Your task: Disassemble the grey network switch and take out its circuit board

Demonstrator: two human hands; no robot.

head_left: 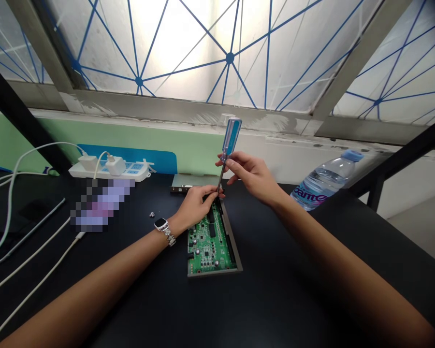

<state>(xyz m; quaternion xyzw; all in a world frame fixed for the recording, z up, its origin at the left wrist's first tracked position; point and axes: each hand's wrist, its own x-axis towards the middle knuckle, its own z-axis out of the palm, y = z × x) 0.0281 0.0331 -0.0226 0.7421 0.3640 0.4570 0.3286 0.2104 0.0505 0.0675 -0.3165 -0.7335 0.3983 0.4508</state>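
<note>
A green circuit board lies in a shallow metal tray on the black table. My right hand pinches a screwdriver with a clear and blue handle, near where the handle meets the shaft. The screwdriver stands nearly upright, leaning slightly right, its shaft running down to the board's far end. There my left hand, with a watch on the wrist, has its fingertips closed around the lower shaft. The tip is hidden by these fingers. A few small screws lie on the table left of my left hand.
Behind the board sits a flat metal cover. A white power strip with plugs and cables stands at the back left, near a pixelated object. At right, a water bottle leans or lies tilted. A window wall rises behind.
</note>
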